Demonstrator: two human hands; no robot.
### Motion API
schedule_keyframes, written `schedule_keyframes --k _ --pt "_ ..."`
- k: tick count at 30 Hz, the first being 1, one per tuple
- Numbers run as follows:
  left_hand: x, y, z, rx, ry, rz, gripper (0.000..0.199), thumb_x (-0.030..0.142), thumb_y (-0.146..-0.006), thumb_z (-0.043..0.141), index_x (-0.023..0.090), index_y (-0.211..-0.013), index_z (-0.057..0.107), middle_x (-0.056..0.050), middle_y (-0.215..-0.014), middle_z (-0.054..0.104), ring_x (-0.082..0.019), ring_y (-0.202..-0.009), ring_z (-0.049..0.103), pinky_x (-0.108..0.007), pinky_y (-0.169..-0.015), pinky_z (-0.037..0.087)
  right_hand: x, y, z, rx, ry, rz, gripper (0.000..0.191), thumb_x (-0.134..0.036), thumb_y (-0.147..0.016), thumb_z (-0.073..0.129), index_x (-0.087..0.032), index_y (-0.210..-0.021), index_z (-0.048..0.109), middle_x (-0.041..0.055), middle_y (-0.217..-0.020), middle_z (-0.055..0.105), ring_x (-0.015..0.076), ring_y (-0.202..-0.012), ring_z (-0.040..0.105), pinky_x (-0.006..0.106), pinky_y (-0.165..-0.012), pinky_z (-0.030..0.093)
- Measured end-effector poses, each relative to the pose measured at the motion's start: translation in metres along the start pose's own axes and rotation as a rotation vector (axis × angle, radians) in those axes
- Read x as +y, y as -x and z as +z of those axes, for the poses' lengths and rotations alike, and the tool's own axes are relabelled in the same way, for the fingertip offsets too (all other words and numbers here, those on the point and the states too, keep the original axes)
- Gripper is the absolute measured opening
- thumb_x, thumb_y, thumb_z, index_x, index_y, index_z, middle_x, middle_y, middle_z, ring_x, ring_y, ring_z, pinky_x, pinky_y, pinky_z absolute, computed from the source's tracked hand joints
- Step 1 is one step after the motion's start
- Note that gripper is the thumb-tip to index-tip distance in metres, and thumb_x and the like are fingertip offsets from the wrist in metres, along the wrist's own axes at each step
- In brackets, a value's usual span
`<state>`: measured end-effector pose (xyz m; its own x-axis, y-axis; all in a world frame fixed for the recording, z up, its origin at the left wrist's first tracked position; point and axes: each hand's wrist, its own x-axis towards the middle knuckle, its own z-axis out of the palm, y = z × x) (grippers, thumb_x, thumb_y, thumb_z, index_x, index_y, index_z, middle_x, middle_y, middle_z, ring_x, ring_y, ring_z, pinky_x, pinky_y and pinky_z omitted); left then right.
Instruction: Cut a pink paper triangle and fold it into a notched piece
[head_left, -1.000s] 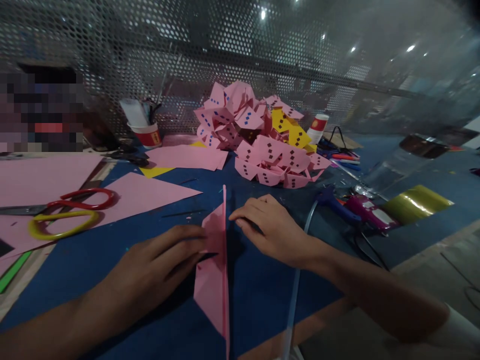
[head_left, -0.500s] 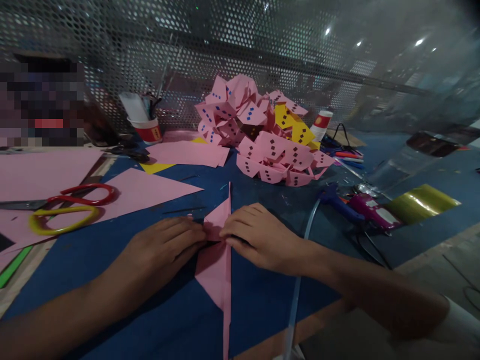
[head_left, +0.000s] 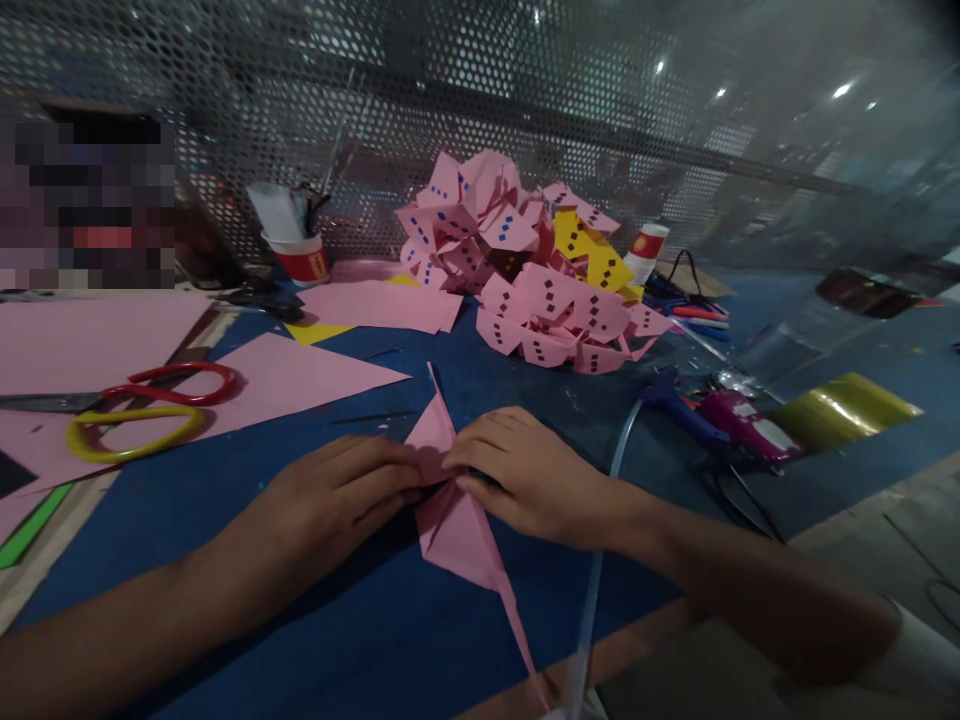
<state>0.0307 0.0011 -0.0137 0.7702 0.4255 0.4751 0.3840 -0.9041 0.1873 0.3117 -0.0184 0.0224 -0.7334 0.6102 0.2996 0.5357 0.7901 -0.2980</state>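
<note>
A piece of pink paper (head_left: 456,535) with a long, narrow folded edge lies on the blue tabletop in front of me. My left hand (head_left: 341,490) pinches its left side near the middle, fingers pressed together. From the other side, my right hand (head_left: 517,475) grips the folded edge with curled fingers. The two sets of fingertips almost meet, and the paper between them is partly hidden. The paper's upper tip points away from me, and its thin strip runs down toward the table's near edge.
Left lie scissors (head_left: 139,410) with red and yellow handles, on pink sheets (head_left: 300,375). Behind stand pink folded-paper shapes (head_left: 555,310) with dark diamonds and a paper cup (head_left: 298,258) of tools. Right are a blue glue gun (head_left: 682,410), its clear tube, and a gold sheet (head_left: 847,410).
The pink paper has turned, its lower strip swinging right and its upper tip moving left. Both hands stay on it in nearly the same place.
</note>
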Motion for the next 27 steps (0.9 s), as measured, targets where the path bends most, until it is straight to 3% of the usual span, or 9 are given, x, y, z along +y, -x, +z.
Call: schedule_keyframes --k 7,15,27 --pt "0.003 -0.011 -0.003 0.057 -0.036 0.0 0.018 0.027 -0.109 0.054 0.023 -0.103 0.071 -0.002 -0.107 0.075 -0.02 -0.101 0.065 -0.035 -0.092 0.05 0.0 0.0 0.0 0.005 -0.019 0.025 0.018 -0.024 -0.108 0.052 -0.019 -0.117 0.067 0.0069 -0.121 0.073 0.021 -0.117 0.063 0.038 -0.105 0.04" --pt "0.006 -0.017 0.001 0.052 0.061 -0.132 0.016 0.028 -0.108 0.056 0.025 -0.109 0.072 -0.002 -0.106 0.074 -0.021 -0.102 0.064 -0.035 -0.09 0.05 -0.003 -0.004 0.002 -0.01 -0.043 0.081 0.017 -0.026 -0.108 0.055 -0.019 -0.106 0.071 0.0049 -0.114 0.073 0.019 -0.113 0.064 0.036 -0.101 0.04" --pt "0.003 -0.021 0.001 0.067 0.189 -0.341 0.02 0.042 -0.1 0.065 0.027 -0.092 0.076 -0.006 -0.104 0.071 -0.026 -0.105 0.061 -0.04 -0.088 0.051 -0.006 -0.013 -0.002 -0.031 -0.199 0.283 0.013 -0.025 -0.103 0.064 -0.021 -0.098 0.075 0.0024 -0.112 0.072 0.0182 -0.112 0.063 0.036 -0.099 0.039"
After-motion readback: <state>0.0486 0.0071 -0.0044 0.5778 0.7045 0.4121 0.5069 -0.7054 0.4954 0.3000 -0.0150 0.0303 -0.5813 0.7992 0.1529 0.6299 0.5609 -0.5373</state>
